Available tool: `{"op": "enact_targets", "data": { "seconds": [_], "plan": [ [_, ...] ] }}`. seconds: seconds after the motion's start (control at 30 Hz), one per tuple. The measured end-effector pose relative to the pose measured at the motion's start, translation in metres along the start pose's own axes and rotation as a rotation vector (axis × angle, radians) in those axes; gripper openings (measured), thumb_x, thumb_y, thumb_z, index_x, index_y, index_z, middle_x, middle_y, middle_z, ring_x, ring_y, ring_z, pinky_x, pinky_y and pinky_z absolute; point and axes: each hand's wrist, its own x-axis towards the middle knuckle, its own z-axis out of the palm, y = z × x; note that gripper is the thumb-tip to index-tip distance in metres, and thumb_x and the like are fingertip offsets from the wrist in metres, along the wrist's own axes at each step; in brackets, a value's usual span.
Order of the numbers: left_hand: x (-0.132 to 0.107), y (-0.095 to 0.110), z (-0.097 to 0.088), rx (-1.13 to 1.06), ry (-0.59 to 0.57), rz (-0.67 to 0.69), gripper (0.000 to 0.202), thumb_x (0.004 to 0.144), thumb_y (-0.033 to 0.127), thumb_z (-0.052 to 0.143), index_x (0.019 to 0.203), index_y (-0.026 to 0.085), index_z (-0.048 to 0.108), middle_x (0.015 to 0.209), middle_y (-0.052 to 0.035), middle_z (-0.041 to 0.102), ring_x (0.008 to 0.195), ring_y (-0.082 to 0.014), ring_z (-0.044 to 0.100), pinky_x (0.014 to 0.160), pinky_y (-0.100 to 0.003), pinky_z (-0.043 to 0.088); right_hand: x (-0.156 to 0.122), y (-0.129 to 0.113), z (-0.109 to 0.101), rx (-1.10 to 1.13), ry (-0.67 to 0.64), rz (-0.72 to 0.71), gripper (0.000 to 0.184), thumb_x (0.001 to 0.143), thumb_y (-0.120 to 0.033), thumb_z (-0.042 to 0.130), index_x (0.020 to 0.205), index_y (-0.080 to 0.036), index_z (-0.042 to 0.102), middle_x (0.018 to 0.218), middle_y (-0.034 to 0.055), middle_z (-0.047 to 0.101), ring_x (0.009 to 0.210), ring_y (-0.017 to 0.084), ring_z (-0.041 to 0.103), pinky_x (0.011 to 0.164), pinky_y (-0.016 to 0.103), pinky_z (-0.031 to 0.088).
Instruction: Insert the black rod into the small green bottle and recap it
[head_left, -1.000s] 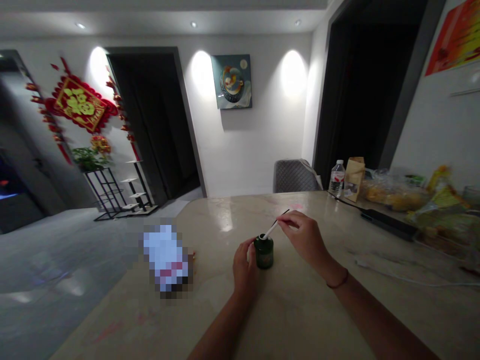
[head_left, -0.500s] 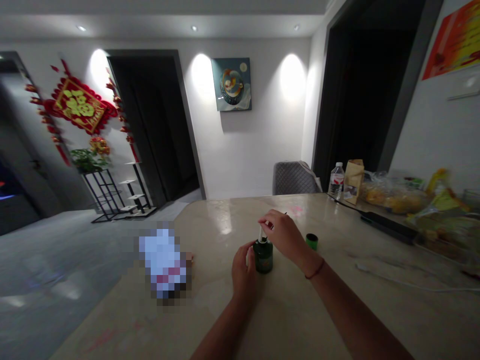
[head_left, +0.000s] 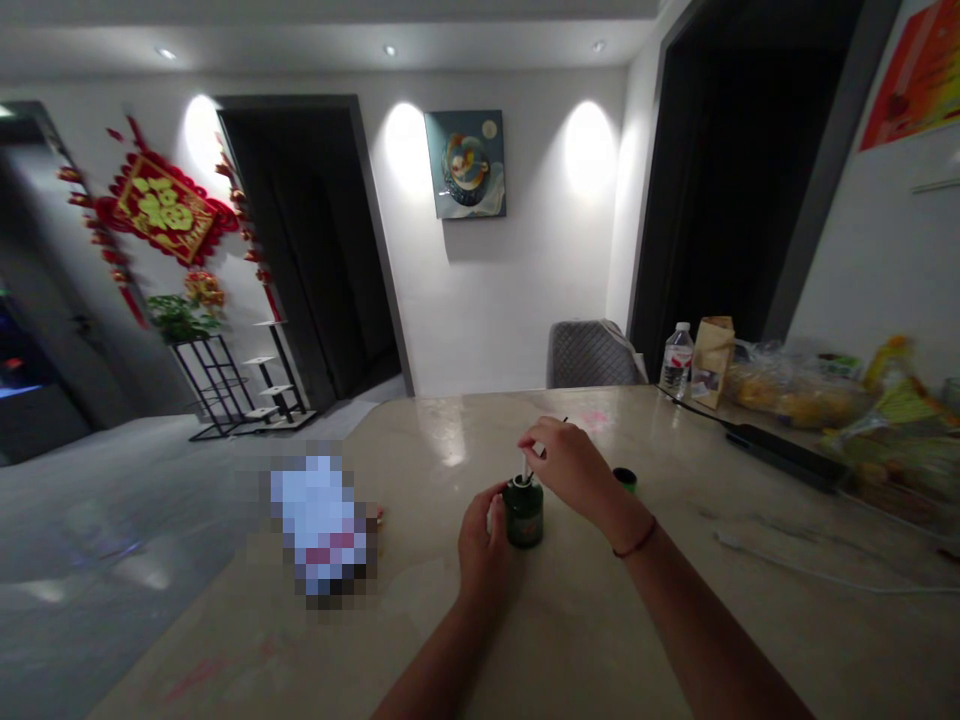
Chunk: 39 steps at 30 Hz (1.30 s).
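A small dark green glass bottle (head_left: pixel 524 522) with a pale ring at its mouth stands upright on the table. My left hand (head_left: pixel 481 545) is wrapped round its left side. Above the mouth, my right hand (head_left: pixel 564 458) pinches a thin white stick (head_left: pixel 526 465), its lower end at the bottle's opening. A thin dark stick pokes out past the top of this hand, and a dark tip shows by the bottle's mouth; whether they are one piece I cannot tell. Partly behind my right wrist sits a short round black-and-green cap (head_left: pixel 625 479).
On the marble-look table (head_left: pixel 420 620), a blurred-out pale object (head_left: pixel 319 520) lies to the left. At right are a water bottle (head_left: pixel 676 362), a paper bag (head_left: pixel 712 362), plastic bags of food (head_left: pixel 795 388), a black power strip (head_left: pixel 786 456) and a white cable (head_left: pixel 825 574). A grey chair (head_left: pixel 592 355) stands behind.
The view has shifted slightly. My right hand and the white stick stay over the bottle's mouth, with the stick tilted a little differently. My left hand keeps its hold on the bottle.
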Motion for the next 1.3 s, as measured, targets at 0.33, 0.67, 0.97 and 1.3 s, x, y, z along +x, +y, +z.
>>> {"op": "enact_targets", "data": {
  "seconds": [0.33, 0.67, 0.97, 1.3],
  "plan": [
    [0.000, 0.002, 0.000, 0.018, 0.000, 0.033, 0.032, 0.085, 0.035, 0.035, 0.098, 0.019, 0.059, 0.100, -0.0059, 0.063, 0.095, -0.0176, 0.056, 0.086, -0.032, 0.042, -0.004, -0.006, 0.027, -0.143, -0.230, -0.011, 0.021, 0.079, -0.011, 0.045, 0.085, -0.014, 0.065, 0.089, 0.0093, 0.064, 0.084, 0.018, 0.060, 0.072, 0.025, 0.041],
    [0.001, 0.001, -0.001, 0.022, 0.004, 0.019, 0.032, 0.085, 0.035, 0.036, 0.098, 0.018, 0.059, 0.100, -0.0062, 0.063, 0.095, -0.0177, 0.056, 0.086, -0.032, 0.042, -0.004, 0.004, 0.026, -0.089, -0.235, 0.023, 0.024, 0.079, -0.012, 0.043, 0.087, -0.013, 0.066, 0.091, 0.0109, 0.065, 0.087, 0.018, 0.059, 0.075, 0.025, 0.041],
    [0.001, 0.002, 0.000, 0.003, -0.011, 0.008, 0.033, 0.084, 0.037, 0.036, 0.100, 0.018, 0.058, 0.102, -0.0066, 0.062, 0.097, -0.0183, 0.055, 0.087, -0.033, 0.042, -0.002, 0.005, 0.024, -0.029, -0.292, 0.032, 0.023, 0.078, -0.014, 0.044, 0.084, -0.015, 0.066, 0.091, 0.0088, 0.066, 0.088, 0.016, 0.059, 0.077, 0.024, 0.039],
    [0.001, 0.001, -0.001, 0.007, -0.016, -0.006, 0.033, 0.084, 0.037, 0.036, 0.101, 0.018, 0.059, 0.102, -0.0070, 0.062, 0.098, -0.0190, 0.055, 0.088, -0.034, 0.041, -0.005, 0.002, 0.020, -0.076, -0.304, 0.027, 0.022, 0.078, -0.015, 0.045, 0.087, -0.017, 0.064, 0.090, 0.0078, 0.066, 0.086, 0.018, 0.060, 0.073, 0.026, 0.040]
  ]
}}
